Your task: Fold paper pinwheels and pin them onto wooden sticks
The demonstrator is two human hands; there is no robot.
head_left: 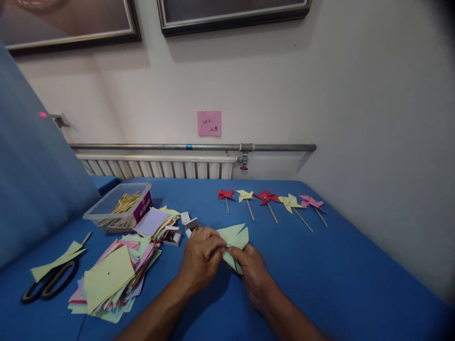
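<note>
Your hands both grasp the green paper (pixel 230 234).
Head view: over the worktop (pixel 341 279), your left hand (pixel 202 253) pinches its left side, your right hand (pixel 256 274) its near right; neither is nearer. One slit opens toward the far edge.

left hand (pixel 202 253): bare | right hand (pixel 254 274): bare | forearms (pixel 161 303): bare (tapering toward the hands)
</note>
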